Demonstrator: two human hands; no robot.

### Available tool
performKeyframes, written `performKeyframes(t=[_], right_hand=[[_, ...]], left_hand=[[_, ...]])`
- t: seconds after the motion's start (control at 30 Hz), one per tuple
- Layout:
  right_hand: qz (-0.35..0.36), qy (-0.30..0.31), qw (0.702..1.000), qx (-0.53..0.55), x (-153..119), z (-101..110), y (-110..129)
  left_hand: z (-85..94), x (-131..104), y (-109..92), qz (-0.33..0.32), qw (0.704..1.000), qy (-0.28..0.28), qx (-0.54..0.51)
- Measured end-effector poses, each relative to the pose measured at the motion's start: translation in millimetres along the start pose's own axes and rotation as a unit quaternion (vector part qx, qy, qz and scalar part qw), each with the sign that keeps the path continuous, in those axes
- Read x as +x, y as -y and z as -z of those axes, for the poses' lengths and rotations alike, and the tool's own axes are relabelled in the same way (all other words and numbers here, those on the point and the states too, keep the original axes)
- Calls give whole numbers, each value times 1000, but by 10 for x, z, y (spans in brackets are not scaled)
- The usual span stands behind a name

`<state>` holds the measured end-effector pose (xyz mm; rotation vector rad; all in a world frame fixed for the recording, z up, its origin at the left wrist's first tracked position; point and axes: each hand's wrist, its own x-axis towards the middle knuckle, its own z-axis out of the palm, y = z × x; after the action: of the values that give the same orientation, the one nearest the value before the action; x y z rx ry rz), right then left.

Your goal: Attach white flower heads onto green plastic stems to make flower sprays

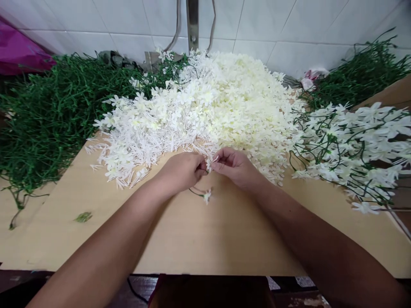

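Tan surface [192, 239] beneath, the left hand [188, 171] grips a green stem [198, 194] just beside the white piece [215, 158] the right hand [236, 167] pinches.

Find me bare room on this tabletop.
The tabletop shows bare between the left forearm and right forearm, nearer than the small sprig. Two more patches: outside the left forearm, around a leafy scrap, and between the right forearm and stemmed flowers. Crowded: green stems far left, blossom heap behind the hands.
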<state>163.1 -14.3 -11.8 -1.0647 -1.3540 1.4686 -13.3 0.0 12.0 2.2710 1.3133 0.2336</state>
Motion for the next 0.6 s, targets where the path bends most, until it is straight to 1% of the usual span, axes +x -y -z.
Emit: performKeyframes(t=[0.1, 0.17, 0.23, 0.33, 0.4, 0.47, 0.53, 0.6], right_hand=[[-6, -27, 1000, 8, 25, 35, -20], [-14, -24, 999, 20, 24, 63, -17], [-20, -12, 999, 25, 18, 76, -10], [-26, -8, 999, 28, 15, 70, 1], [-31, -12, 999, 34, 20, 63, 8], [-32, -15, 998, 42, 25, 62, 12], [-32, -16, 998, 53, 28, 66, 9], [-36, -17, 997, 64, 27, 74, 0]], left_hand=[[18, 9, 44, 15, 999, -5, -42], [23, 18, 91, 34, 993, -13, -116], [17, 28, 131, 40, 976, -10, -215], [-9, 48, 164, 14, 944, 12, -331], [-28, 64, 173, 2, 928, 22, -371], [-43, 81, 184, 11, 917, 23, -399], [-51, 94, 197, 24, 912, 15, -410], [-52, 99, 205, 28, 913, 1, -407]])
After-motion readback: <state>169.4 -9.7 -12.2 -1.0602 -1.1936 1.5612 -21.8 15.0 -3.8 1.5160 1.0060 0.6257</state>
